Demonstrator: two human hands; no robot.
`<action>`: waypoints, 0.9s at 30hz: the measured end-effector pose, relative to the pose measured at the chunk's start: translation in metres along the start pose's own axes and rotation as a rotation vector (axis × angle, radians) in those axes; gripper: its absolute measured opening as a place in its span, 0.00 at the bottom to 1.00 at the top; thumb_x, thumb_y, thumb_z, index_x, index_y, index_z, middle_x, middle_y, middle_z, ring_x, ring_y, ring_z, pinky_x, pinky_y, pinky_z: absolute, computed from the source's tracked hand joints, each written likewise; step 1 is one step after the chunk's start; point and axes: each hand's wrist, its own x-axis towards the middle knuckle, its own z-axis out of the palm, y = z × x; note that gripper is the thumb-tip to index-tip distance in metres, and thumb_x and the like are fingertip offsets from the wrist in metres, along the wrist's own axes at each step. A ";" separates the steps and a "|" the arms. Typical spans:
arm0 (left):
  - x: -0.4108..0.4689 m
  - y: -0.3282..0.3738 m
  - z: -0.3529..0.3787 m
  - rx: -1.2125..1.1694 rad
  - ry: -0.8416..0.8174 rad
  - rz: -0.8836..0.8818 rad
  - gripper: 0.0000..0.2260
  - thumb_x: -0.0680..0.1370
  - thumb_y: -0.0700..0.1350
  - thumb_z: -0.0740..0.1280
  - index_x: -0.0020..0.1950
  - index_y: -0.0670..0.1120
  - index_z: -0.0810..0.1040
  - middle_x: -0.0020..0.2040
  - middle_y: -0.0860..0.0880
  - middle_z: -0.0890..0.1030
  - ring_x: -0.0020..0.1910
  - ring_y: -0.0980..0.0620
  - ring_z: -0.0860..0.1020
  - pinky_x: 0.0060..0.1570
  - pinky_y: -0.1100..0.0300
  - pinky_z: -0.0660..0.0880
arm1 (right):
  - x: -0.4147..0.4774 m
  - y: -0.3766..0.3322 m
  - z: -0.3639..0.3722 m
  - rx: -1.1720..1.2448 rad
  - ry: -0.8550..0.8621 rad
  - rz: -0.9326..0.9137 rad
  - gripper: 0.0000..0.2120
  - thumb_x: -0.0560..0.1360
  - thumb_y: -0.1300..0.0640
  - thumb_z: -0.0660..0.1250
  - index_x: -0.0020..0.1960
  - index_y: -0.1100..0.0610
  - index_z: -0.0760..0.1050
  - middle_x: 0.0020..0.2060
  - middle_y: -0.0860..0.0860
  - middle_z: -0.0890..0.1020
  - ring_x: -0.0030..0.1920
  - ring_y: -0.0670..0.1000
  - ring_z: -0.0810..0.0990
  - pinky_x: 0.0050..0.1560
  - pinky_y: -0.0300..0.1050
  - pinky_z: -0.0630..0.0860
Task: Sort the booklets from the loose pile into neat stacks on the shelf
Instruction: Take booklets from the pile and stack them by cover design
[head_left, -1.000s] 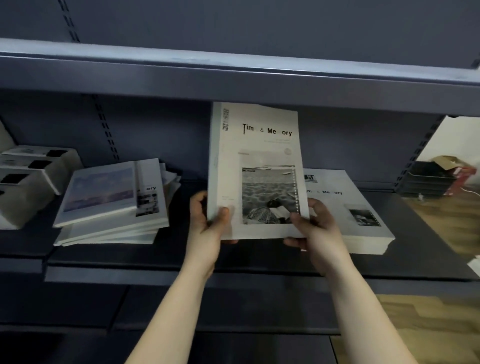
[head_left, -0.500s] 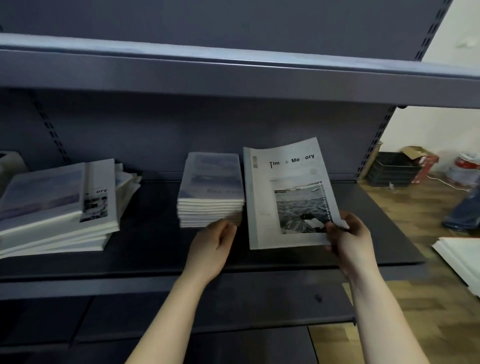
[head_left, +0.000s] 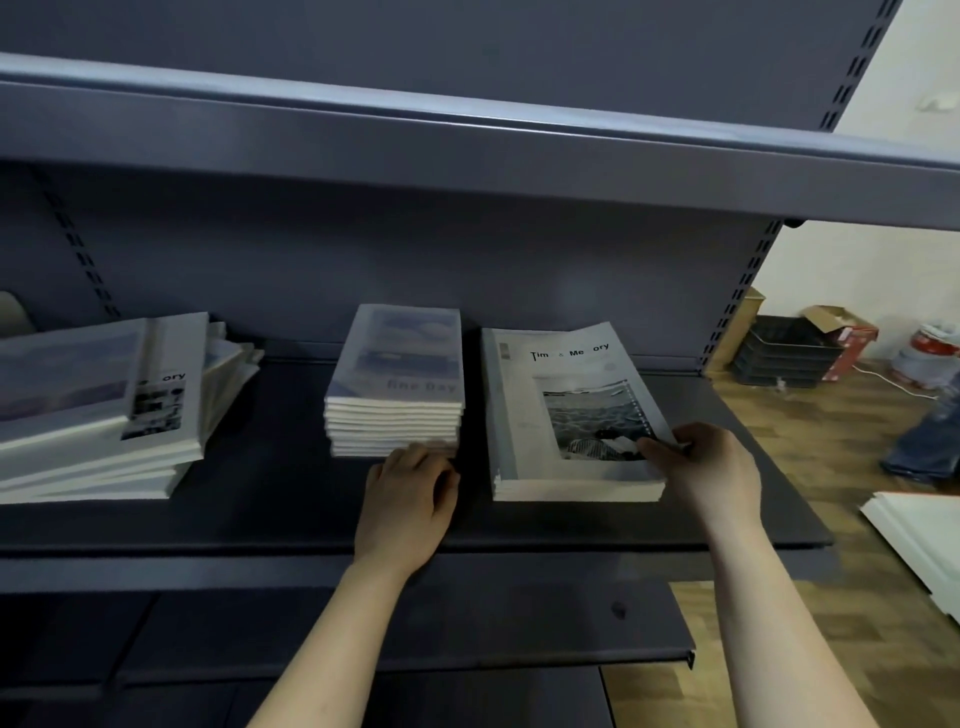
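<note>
On the dark shelf (head_left: 291, 519) lie three groups of booklets. A loose, fanned pile (head_left: 98, 410) sits at the left. In the middle stands a neat stack with a blue "fine Day" cover (head_left: 397, 374). To its right is a neat stack topped by a white "Time & Memory" booklet (head_left: 566, 405). My right hand (head_left: 711, 467) pinches the near right corner of that top booklet, which lies on the stack. My left hand (head_left: 410, 499) rests on the shelf with its fingertips at the front of the middle stack, holding nothing.
An upper shelf (head_left: 467, 140) overhangs close above. A lower shelf (head_left: 467, 623) juts out below. Right of the shelving, on the wooden floor, stand black trays (head_left: 784, 353), a cardboard box (head_left: 836, 332) and white boards (head_left: 919, 540); a person's leg (head_left: 930, 441) shows there.
The "Time & Memory" booklet went from upright in both hands down onto the right stack. My left hand let go and dropped to the front of the middle stack.
</note>
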 end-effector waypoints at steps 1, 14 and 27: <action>0.000 0.000 0.000 -0.002 -0.001 -0.002 0.10 0.80 0.51 0.59 0.53 0.51 0.78 0.53 0.54 0.75 0.53 0.53 0.72 0.55 0.56 0.67 | 0.002 -0.001 0.001 -0.008 -0.003 0.003 0.17 0.71 0.48 0.71 0.32 0.60 0.76 0.25 0.56 0.79 0.31 0.59 0.78 0.30 0.46 0.69; -0.001 0.001 0.000 -0.007 0.001 -0.014 0.09 0.79 0.50 0.59 0.53 0.52 0.77 0.53 0.56 0.75 0.52 0.55 0.71 0.53 0.58 0.66 | 0.021 -0.008 0.018 0.029 0.016 0.014 0.18 0.70 0.52 0.71 0.27 0.58 0.70 0.23 0.52 0.73 0.27 0.54 0.73 0.27 0.40 0.62; -0.001 0.000 0.000 -0.019 0.005 -0.012 0.08 0.79 0.50 0.60 0.53 0.52 0.77 0.52 0.55 0.74 0.51 0.55 0.71 0.53 0.59 0.67 | 0.024 -0.005 0.025 0.078 0.014 0.058 0.16 0.70 0.53 0.71 0.29 0.58 0.72 0.24 0.52 0.74 0.28 0.54 0.74 0.27 0.40 0.63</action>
